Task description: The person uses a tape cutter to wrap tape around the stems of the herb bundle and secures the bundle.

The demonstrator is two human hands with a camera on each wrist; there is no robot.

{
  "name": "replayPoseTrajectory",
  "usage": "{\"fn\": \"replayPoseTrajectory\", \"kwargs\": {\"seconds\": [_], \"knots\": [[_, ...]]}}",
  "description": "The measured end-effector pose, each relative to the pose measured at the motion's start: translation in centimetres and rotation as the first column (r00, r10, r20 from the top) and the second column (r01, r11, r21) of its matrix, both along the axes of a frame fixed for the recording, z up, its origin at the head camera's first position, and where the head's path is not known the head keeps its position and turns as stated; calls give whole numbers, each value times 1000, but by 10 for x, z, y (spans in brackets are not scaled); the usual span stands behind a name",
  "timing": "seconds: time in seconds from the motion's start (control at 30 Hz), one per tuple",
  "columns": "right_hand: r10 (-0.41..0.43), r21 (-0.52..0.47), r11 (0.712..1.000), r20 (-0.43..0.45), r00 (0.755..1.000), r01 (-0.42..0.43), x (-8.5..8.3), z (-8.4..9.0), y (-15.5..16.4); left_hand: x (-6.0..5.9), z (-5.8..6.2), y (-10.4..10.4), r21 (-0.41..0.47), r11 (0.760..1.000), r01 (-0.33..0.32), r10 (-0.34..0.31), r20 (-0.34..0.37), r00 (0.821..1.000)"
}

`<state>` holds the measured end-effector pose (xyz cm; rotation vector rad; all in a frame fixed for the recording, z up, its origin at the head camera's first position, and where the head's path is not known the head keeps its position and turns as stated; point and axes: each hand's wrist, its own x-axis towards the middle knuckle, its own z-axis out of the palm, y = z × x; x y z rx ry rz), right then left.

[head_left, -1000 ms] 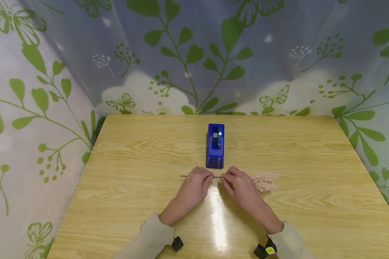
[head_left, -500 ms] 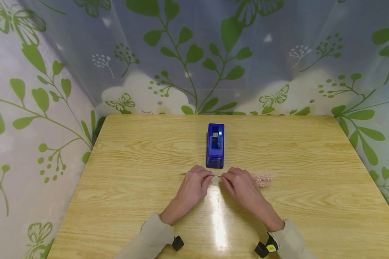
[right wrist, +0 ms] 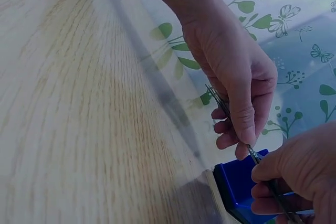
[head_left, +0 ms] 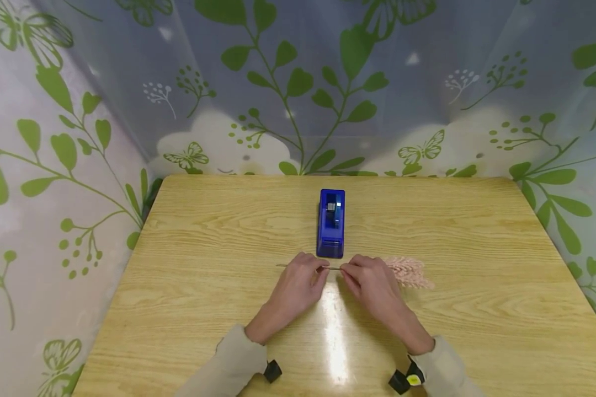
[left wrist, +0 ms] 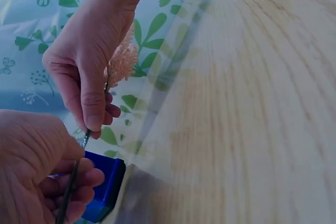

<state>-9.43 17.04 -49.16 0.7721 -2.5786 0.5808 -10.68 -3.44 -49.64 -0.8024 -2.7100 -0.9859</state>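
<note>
Mostly hidden: thin stem (head_left: 334,268), pinched by left hand (head_left: 298,286) and right hand (head_left: 372,288); pink tuft (head_left: 408,272) half-covered.

left hand (head_left: 298,281): knuckles up, thumb and fingers curled in a pinch, over the table's middle, nearer its front edge | right hand (head_left: 372,284): mirrors it just beside, fingertips nearly meeting the left's, also pinching | forearms: sleeved, angling in from the front edge to form a V

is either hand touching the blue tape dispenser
No, in the head view both the left hand and the right hand pinch the thin stem just in front of the dispenser, with a gap between.
</note>
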Motion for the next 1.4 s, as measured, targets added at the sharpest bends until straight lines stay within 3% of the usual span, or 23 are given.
{"fn": "replayPoseTrajectory", "kwargs": {"seconds": [0.23,0.57,0.83,1.07,1.4], "knots": [[-16,3,1000,-49,999,16,2,-1,-1,-4,2,2,-38,999,0,2,41,999],[-98,123,988,67,993,90,5,1,-7,-7,-1,2,41,999,8,-7,-26,1000],[-78,42,996,19,997,77,2,2,-7,-5,0,3,69,997,-16,18,-32,999],[-101,-16,995,28,995,101,3,3,-6,-4,3,6,56,997,-49,50,-8,999],[-84,-66,994,-12,996,83,1,5,-4,-4,4,5,-2,1000,-25,25,-2,1000]]}}
